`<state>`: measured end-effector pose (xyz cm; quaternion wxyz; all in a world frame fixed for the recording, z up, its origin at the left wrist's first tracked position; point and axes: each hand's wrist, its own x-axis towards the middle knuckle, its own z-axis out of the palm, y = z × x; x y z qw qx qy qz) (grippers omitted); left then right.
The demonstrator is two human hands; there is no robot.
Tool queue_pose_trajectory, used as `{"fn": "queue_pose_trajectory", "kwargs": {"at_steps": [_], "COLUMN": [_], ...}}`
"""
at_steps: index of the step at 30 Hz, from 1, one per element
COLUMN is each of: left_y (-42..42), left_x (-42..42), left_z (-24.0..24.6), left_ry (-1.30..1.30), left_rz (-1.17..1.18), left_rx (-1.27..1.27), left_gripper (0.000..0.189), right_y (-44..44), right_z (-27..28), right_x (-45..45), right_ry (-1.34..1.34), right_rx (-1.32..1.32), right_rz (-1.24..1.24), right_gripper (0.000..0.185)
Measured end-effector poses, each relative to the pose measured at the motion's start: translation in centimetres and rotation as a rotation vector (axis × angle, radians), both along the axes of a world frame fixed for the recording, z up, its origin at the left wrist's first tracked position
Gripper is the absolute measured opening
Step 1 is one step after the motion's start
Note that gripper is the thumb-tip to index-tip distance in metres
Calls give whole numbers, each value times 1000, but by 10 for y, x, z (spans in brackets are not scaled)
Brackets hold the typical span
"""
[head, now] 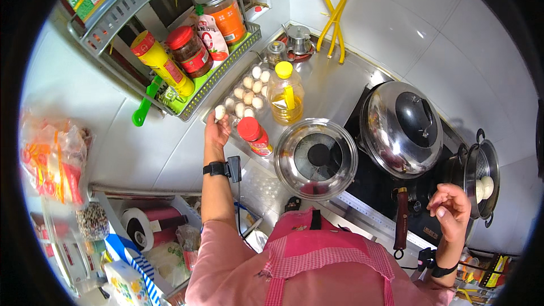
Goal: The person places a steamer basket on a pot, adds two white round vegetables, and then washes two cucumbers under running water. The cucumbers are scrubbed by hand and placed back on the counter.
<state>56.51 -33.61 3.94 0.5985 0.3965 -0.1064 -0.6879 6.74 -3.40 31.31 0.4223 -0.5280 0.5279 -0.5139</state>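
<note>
My left hand [218,129] reaches to the near left end of a clear tray of eggs [248,93]. Its fingers are at a pale egg [219,112]; whether they grip it or only touch it I cannot tell. A red-capped bottle [255,137] and a yellow-capped oil bottle [287,97] stand to the right of the eggs. My right hand [451,210], fingers loosely curled and apart, is empty over the right end of the cooktop. Beside it, a steamer pot [488,153] holds white round items [486,187]. Left of that hand is a wooden pan handle [401,216].
A large domed lid [401,129] covers a pan on the black cooktop [365,178]. A glass lid [316,159] lies at the counter's front edge. A wall rack [221,68] of jars hangs above the left side. Metal pots [298,38] stand in the back corner.
</note>
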Motion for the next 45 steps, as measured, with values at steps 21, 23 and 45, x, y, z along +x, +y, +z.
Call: {"fn": "queue_pose_trajectory", "kwargs": {"at_steps": [21, 23, 45], "left_y": [-74, -78, -54], "left_x": [-79, -88, -23], "left_z": [2, 0, 11], "left_ry": [-1027, -1311, -821], "left_rz": [-1149, -1260, -713], "left_rx": [-59, -148, 23], "left_gripper": [24, 28, 21], "right_y": [-85, -87, -87], "right_z": [7, 5, -1], "right_x": [49, 51, 58], "right_ry": [363, 371, 373], "right_rx": [178, 166, 247], "right_rz": [173, 171, 157], "right_gripper": [22, 21, 19]}}
